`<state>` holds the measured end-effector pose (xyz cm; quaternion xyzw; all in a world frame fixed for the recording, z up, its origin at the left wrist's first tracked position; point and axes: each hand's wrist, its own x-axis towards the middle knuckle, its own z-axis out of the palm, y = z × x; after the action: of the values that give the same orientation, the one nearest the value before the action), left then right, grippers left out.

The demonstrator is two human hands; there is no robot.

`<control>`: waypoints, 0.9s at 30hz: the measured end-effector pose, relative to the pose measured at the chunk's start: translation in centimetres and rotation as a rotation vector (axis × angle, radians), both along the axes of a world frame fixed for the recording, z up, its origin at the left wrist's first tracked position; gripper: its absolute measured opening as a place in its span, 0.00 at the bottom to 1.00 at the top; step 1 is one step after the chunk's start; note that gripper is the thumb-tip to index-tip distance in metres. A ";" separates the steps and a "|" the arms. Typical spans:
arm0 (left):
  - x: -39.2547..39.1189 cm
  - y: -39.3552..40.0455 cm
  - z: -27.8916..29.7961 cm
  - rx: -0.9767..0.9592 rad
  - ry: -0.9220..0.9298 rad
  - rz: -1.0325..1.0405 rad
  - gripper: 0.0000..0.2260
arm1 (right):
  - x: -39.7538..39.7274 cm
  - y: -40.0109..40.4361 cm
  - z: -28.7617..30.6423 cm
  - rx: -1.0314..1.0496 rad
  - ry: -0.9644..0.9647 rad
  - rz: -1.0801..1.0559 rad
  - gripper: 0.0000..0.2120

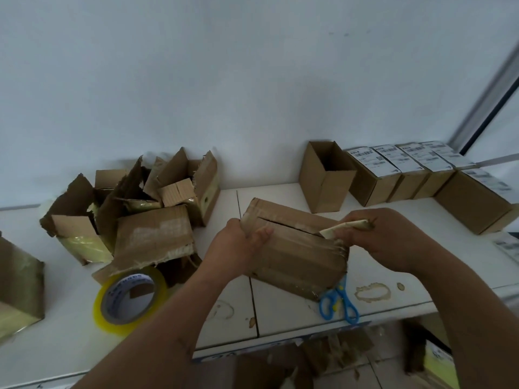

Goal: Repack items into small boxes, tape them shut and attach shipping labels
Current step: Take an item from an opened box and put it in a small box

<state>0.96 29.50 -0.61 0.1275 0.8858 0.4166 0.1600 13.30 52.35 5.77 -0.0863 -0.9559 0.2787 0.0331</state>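
We see a taped cardboard box tilted near the front edge of the white bench, its top seam slit open. The left hand grips the box's left end, thumb curled over the top. The right hand pinches a peeled strip of tape at the box's right end. Blue scissors lie partly under the box's near corner. A roll of clear tape stands to the left, beside a heap of torn boxes. An open small box stands behind (upright), next to a row of labelled boxes.
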 end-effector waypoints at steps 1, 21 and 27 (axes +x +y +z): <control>-0.1 0.0 0.0 0.008 -0.005 -0.002 0.30 | 0.6 0.2 -0.1 -0.028 0.018 -0.014 0.09; -1.0 -0.3 -0.1 -0.066 0.199 -0.027 0.30 | 7.8 1.8 -0.9 -0.469 0.107 -0.289 0.08; 3.1 2.1 0.3 -0.133 0.786 -0.242 0.32 | 6.4 1.6 -3.6 -0.553 0.257 -0.445 0.05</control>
<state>4.09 31.56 -0.34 0.3695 0.8830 0.2563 -0.1345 19.70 53.96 2.19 -0.2616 -0.7905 0.5209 0.1881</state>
